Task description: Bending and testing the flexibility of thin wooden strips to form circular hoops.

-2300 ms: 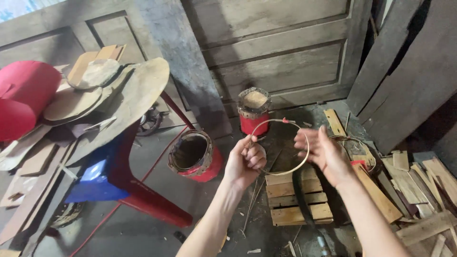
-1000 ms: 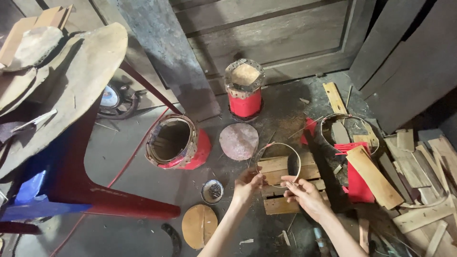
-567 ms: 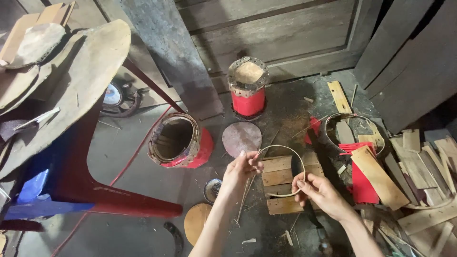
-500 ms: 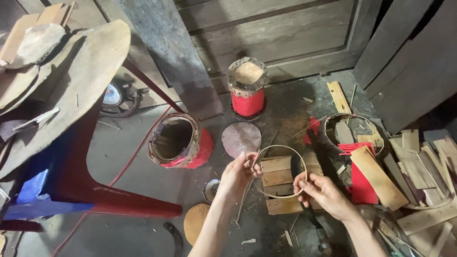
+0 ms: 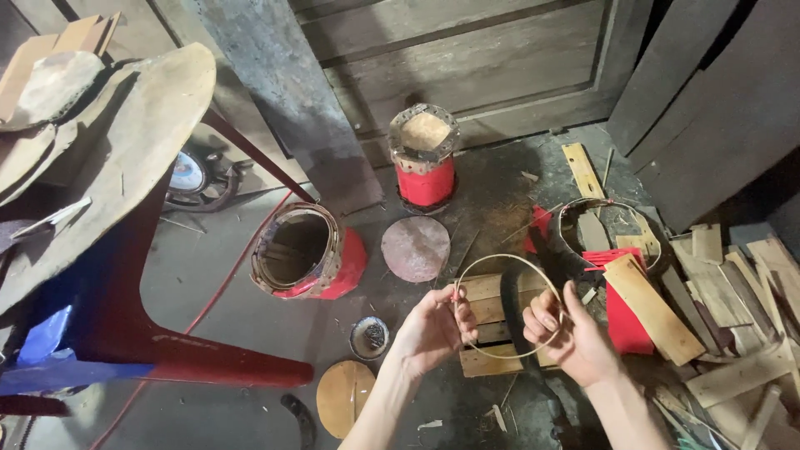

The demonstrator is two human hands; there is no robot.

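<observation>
Both my hands hold a thin round hoop of pale bent strip over the floor. My left hand pinches its left side, where a bit of red shows. My right hand grips its lower right rim. Under the hoop lies a small slatted wooden block. A flat round brownish disc lies on the floor just beyond the hoop.
A red drum shell lies on its side at left, another red drum stands upright by the wooden door. A second hoop, red pieces and wood scraps lie at right. A red-legged stool piled with round hides stands at left.
My hands dropped from chest height toward the floor with the hoop, then shifted along its rim. The view swung left and down.
</observation>
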